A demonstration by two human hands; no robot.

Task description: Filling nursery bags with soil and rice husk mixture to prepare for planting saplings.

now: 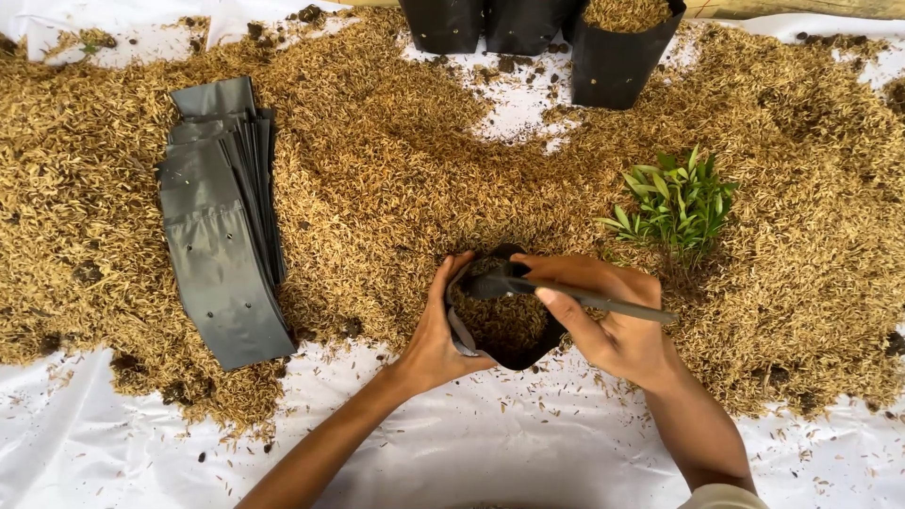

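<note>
Bright, even daylight, diffuse; src direction cannot tell. Shadows soft & short: faint dark edge under left hand (436, 325) and right hand (608, 320), thin one beside flat bag stack (222, 226). White sheet (528, 452) near overexposed, detail washed out at top corners. Slight sheen on stack, no hard glare. Focus sharp centre; husk layer (377, 170) grains crisp. Mild wide-angle bend + softness twd edges. No motion blur.

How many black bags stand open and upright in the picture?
4: three at the top edge, the right one filled, and one held by both hands. Others may be out of view.
</note>
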